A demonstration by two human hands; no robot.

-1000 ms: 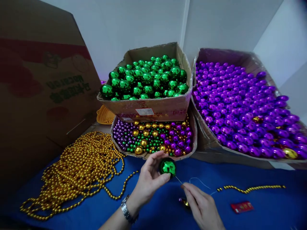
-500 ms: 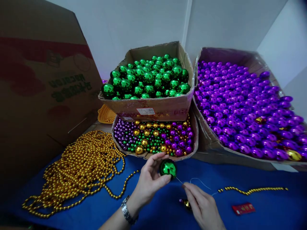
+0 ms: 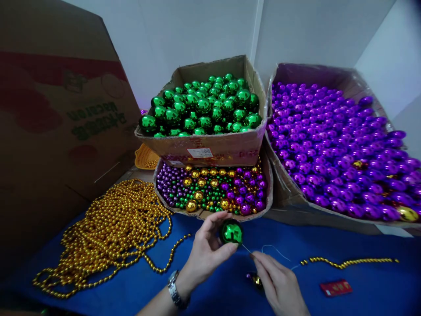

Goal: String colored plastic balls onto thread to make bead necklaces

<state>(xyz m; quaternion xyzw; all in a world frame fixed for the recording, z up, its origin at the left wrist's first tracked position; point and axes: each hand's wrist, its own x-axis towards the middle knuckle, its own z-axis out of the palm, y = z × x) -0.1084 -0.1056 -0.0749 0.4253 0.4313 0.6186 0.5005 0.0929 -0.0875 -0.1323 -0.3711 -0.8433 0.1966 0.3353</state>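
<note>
My left hand (image 3: 205, 252) holds a shiny green ball (image 3: 231, 231) between thumb and fingers, just above the blue cloth. My right hand (image 3: 278, 283) pinches a thin needle (image 3: 246, 249) whose tip points at the ball. A pale thread (image 3: 276, 251) runs from the needle to a short gold bead strand (image 3: 348, 262) lying to the right. Under my right hand sits a small gold and purple bead (image 3: 254, 278), partly hidden.
A box of green balls (image 3: 204, 147) stands on a box of mixed beads (image 3: 210, 188). A big box of purple balls (image 3: 332, 131) fills the right. A heap of gold bead strands (image 3: 108, 228) lies left, beside a large brown carton (image 3: 55, 109). A red packet (image 3: 336, 288) lies at right.
The green ball and my left hand have drifted slightly down and right, closer to the needle. My right hand has barely moved.
</note>
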